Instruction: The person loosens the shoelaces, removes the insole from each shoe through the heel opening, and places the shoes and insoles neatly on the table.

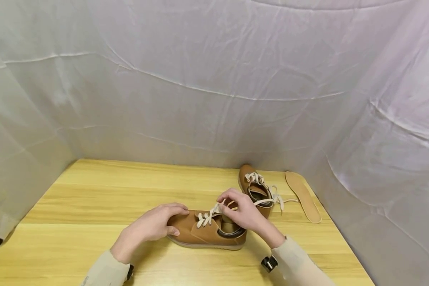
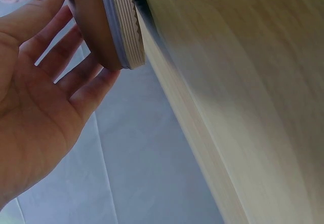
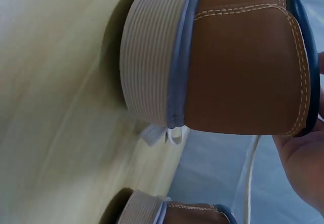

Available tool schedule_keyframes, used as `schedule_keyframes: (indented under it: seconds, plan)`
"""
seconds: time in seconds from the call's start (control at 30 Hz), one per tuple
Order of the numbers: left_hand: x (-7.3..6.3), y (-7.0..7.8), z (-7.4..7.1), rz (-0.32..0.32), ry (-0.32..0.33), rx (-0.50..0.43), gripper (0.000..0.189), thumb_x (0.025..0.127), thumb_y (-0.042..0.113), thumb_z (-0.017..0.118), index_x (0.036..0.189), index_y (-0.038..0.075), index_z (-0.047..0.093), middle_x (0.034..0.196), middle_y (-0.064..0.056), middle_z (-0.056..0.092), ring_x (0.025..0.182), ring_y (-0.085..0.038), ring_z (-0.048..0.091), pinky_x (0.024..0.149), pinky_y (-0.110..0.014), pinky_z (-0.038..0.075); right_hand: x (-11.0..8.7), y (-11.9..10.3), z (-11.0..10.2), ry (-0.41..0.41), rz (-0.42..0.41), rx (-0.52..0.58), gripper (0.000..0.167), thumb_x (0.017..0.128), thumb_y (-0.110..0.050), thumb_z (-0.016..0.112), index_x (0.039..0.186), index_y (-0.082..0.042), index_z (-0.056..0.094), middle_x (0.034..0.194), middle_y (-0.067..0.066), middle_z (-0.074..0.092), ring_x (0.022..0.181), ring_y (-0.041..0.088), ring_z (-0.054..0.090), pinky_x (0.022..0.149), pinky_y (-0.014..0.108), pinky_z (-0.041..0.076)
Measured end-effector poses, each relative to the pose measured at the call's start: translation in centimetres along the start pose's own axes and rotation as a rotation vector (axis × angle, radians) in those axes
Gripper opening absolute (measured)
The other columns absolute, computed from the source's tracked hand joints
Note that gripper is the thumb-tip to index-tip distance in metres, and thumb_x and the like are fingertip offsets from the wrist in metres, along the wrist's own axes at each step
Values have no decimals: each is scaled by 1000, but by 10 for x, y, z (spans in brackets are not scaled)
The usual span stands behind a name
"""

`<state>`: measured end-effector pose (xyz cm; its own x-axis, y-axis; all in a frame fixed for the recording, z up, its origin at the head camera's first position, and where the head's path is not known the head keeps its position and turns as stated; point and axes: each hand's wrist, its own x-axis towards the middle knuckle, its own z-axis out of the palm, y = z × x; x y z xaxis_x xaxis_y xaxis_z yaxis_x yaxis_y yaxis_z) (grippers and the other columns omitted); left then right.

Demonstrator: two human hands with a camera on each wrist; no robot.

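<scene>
A brown leather shoe (image 1: 214, 237) lies sole down on the table, toe to the left. My left hand (image 1: 153, 223) grips its toe, thumb on the near side and fingers on the far side; the left wrist view shows the fingers against the toe cap (image 2: 93, 26). Over the shoe's opening, my right hand (image 1: 244, 210) pinches the cream shoelace (image 1: 204, 219) near the tongue. The lace is threaded through the front eyelets, and a loose length runs out to the right. The right wrist view is mostly the stitched heel (image 3: 238, 77), with part of the right hand (image 3: 306, 163) behind it.
A second brown shoe (image 1: 244, 178), laced in cream, stands behind to the right, partly hidden by my right hand. A tan insole (image 1: 304, 197) lies by the right edge of the wooden table (image 1: 103, 190). Grey cloth (image 1: 207, 79) hangs around the back and sides.
</scene>
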<state>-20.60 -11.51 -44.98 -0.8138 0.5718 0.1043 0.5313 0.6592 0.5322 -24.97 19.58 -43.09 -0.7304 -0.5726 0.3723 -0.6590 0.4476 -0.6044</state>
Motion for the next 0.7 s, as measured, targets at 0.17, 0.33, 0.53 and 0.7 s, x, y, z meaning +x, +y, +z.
schedule_keyframes:
  seconds: [0.17, 0.33, 0.53, 0.7]
  plan:
    - [1, 0, 1, -2, 5, -3, 54, 85, 11, 85, 136, 8, 67, 146, -7, 60, 137, -33, 55, 114, -53, 45, 1, -1, -2, -36, -175, -125, 26, 97, -9, 73, 122, -12, 73, 121, -1, 69, 104, 14, 68, 86, 34, 61]
    - [-1, 0, 0, 4, 8, 0, 54, 86, 11, 85, 136, 8, 67, 145, -8, 60, 136, -34, 55, 113, -53, 45, 4, -1, -1, -25, -337, -277, 14, 94, -12, 78, 108, -16, 76, 110, -5, 71, 102, 11, 68, 85, 29, 60]
    - [-2, 1, -2, 28, 18, 15, 54, 85, 11, 85, 135, 7, 68, 144, -8, 62, 135, -33, 56, 111, -53, 47, 4, -2, 1, 59, -383, -342, 9, 91, -15, 82, 97, -17, 75, 99, -6, 72, 92, 9, 69, 79, 25, 59]
    - [-2, 1, -2, 23, 13, 16, 54, 85, 11, 85, 136, 7, 67, 144, -8, 61, 135, -34, 56, 112, -54, 46, 1, -1, 1, 144, -239, -130, 6, 93, -9, 79, 95, -12, 74, 96, -4, 73, 84, 9, 68, 71, 27, 61]
